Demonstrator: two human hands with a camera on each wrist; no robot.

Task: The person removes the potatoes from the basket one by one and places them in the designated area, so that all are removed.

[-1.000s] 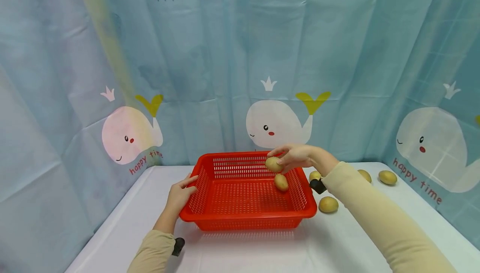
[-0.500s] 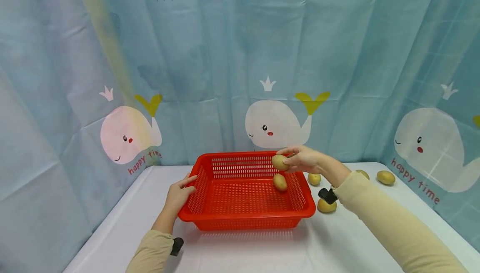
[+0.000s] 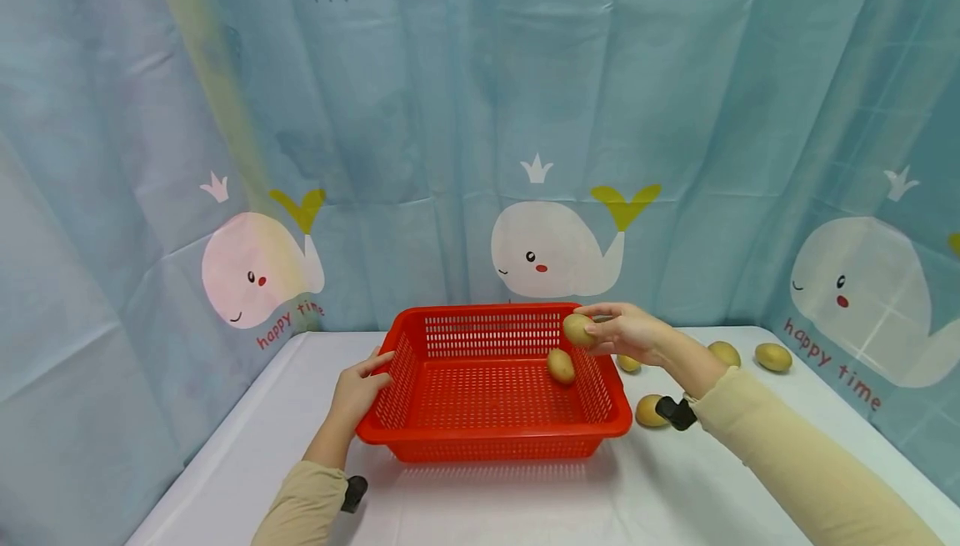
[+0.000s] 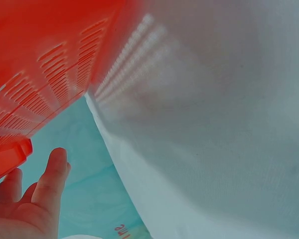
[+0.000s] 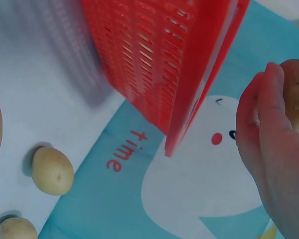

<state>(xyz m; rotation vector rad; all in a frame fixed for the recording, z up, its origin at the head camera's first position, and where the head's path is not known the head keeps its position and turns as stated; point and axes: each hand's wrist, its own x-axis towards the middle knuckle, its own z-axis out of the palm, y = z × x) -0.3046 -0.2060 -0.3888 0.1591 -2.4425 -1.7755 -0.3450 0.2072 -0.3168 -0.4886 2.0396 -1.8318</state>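
Observation:
A red plastic basket [image 3: 495, 432] with slotted walls stands upright on the white-covered table. At its left rim, my left hand [image 3: 352, 396] holds on, with digits lying over the edge in the head view. My right hand [image 3: 633, 336] grips a potato [image 3: 577, 330] between thumb and fingers, raised over the right wall of the basket. In the right wrist view, fingers [image 5: 272, 99] partly cover this potato [image 5: 296, 94]. Inside the basket, one more potato [image 3: 560, 366] lies near the right wall.
Right of the basket, several potatoes rest on the table: one close by [image 3: 651, 410], one partly behind my right hand [image 3: 628, 363], and others farther right [image 3: 773, 357]. A blue curtain [image 3: 420, 137] with whale prints hangs along the table's back and sides.
My right hand has moved rightward with the potato, from over the basket's inside to its right wall. The left hand and the basket have stayed in place.

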